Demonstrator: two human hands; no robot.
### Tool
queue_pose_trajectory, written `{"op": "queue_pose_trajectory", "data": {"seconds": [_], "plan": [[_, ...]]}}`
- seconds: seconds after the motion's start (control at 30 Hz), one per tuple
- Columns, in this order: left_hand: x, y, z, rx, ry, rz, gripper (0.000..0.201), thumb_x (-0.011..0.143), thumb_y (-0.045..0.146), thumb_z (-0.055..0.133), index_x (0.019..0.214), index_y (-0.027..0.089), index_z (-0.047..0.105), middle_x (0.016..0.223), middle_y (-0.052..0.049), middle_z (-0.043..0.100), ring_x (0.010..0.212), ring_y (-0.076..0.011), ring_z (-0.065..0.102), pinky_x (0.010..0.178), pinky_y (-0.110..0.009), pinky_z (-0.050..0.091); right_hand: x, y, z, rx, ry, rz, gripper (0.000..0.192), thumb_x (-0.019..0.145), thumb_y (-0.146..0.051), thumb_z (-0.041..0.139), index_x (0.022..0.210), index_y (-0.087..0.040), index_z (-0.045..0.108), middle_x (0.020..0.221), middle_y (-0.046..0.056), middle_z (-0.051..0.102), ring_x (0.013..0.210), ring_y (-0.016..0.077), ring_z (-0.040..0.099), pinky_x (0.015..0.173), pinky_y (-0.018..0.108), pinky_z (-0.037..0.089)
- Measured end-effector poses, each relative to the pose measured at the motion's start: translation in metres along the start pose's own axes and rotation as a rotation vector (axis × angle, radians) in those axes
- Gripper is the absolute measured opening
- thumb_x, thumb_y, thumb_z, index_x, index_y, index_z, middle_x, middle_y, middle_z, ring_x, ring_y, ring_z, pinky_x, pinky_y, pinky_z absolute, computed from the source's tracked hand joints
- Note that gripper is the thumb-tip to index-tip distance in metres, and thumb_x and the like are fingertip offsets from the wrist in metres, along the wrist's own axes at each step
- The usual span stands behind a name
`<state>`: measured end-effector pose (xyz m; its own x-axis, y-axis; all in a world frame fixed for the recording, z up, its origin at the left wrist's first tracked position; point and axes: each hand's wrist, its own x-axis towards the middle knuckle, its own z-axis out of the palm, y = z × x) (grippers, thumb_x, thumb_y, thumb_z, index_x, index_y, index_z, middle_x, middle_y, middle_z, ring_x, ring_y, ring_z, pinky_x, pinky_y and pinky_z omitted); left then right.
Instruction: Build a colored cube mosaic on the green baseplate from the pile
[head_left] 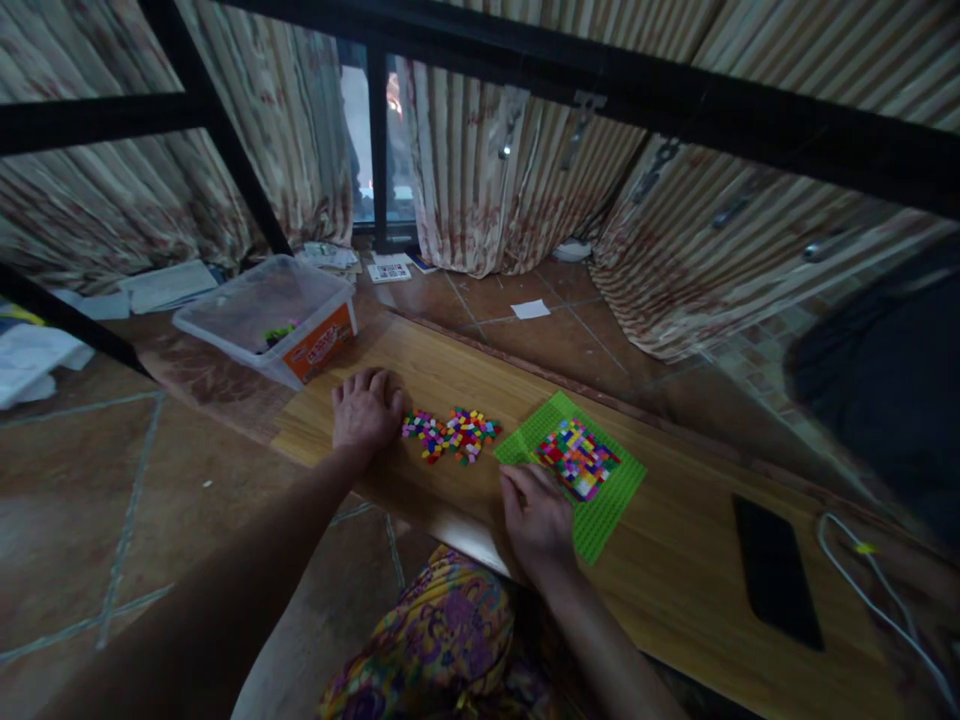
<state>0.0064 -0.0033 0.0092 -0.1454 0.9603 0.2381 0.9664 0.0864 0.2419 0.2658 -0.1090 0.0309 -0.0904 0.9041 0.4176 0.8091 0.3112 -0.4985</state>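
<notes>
A green baseplate (615, 490) lies on the wooden board (675, 560), with a patch of small coloured bricks (577, 458) fixed at its middle. A loose heap of small coloured bricks (451, 435) lies to its left. My left hand (367, 410) rests palm down on the board, its fingers beside the left end of the heap, holding nothing that I can see. My right hand (536, 520) sits at the baseplate's near left corner, fingers curled at the plate's edge; whether it pinches a brick is hidden.
A clear plastic tub (262, 315) with an orange label stands at the board's far left. A black phone (776, 570) and a white cable (877, 590) lie at the right. Curtains and black frame bars rise behind. Papers lie on the tiled floor.
</notes>
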Motion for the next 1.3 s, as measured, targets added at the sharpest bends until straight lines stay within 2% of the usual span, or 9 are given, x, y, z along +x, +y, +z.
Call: {"op": "queue_pose_trajectory", "data": {"seconds": [0.13, 0.37, 0.6, 0.8, 1.1, 1.3], "plan": [[0.0, 0.0, -0.001, -0.026, -0.007, 0.0, 0.051, 0.091, 0.046, 0.039, 0.131, 0.019, 0.054, 0.135, -0.012, 0.053, 0.122, -0.0327, 0.045, 0.102, -0.048, 0.033, 0.014, -0.004, 0.026, -0.125, -0.039, 0.043, 0.026, 0.095, -0.019, 0.042, 0.096, -0.017, 0.068, 0.088, 0.009, 0.067, 0.082, 0.0205, 0.061, 0.075, 0.031, 0.046], [0.0, 0.001, -0.003, -0.038, -0.017, -0.007, 0.05, 0.09, 0.045, 0.04, 0.132, 0.019, 0.054, 0.136, -0.012, 0.053, 0.124, -0.0333, 0.044, 0.103, -0.049, 0.033, 0.04, -0.003, 0.043, -0.239, -0.078, 0.128, 0.018, 0.092, -0.018, 0.048, 0.088, -0.017, 0.066, 0.085, 0.008, 0.064, 0.077, 0.0199, 0.058, 0.067, 0.03, 0.042], [0.0, 0.0, -0.001, -0.03, -0.006, 0.004, 0.051, 0.091, 0.046, 0.038, 0.131, 0.018, 0.054, 0.136, -0.012, 0.053, 0.123, -0.0335, 0.045, 0.103, -0.049, 0.033, 0.038, -0.005, 0.045, -0.309, -0.113, 0.128, 0.015, 0.092, -0.018, 0.051, 0.085, -0.021, 0.064, 0.087, 0.006, 0.064, 0.077, 0.0185, 0.058, 0.063, 0.029, 0.037], [0.0, 0.0, -0.001, -0.016, -0.009, 0.013, 0.051, 0.092, 0.046, 0.037, 0.131, 0.018, 0.054, 0.136, -0.012, 0.053, 0.123, -0.0332, 0.045, 0.103, -0.048, 0.033, 0.035, 0.0, 0.046, -0.264, -0.112, 0.087, 0.018, 0.092, -0.015, 0.05, 0.085, -0.021, 0.064, 0.086, 0.005, 0.066, 0.078, 0.0176, 0.059, 0.065, 0.028, 0.038], [0.001, -0.001, -0.001, 0.002, -0.018, 0.009, 0.05, 0.092, 0.046, 0.037, 0.132, 0.02, 0.053, 0.137, -0.012, 0.052, 0.125, -0.0332, 0.044, 0.104, -0.048, 0.032, 0.035, 0.003, 0.046, -0.218, -0.108, 0.072, 0.02, 0.09, -0.013, 0.051, 0.101, -0.021, 0.066, 0.092, 0.006, 0.067, 0.086, 0.0196, 0.061, 0.071, 0.029, 0.044], [0.0, -0.001, -0.004, -0.036, -0.001, 0.01, 0.048, 0.094, 0.044, 0.034, 0.13, 0.02, 0.055, 0.135, -0.012, 0.055, 0.123, -0.032, 0.046, 0.102, -0.048, 0.034, 0.037, 0.002, 0.046, -0.224, -0.133, 0.089, 0.015, 0.091, -0.015, 0.053, 0.09, -0.022, 0.066, 0.09, 0.005, 0.066, 0.084, 0.0195, 0.061, 0.07, 0.029, 0.044]]}}
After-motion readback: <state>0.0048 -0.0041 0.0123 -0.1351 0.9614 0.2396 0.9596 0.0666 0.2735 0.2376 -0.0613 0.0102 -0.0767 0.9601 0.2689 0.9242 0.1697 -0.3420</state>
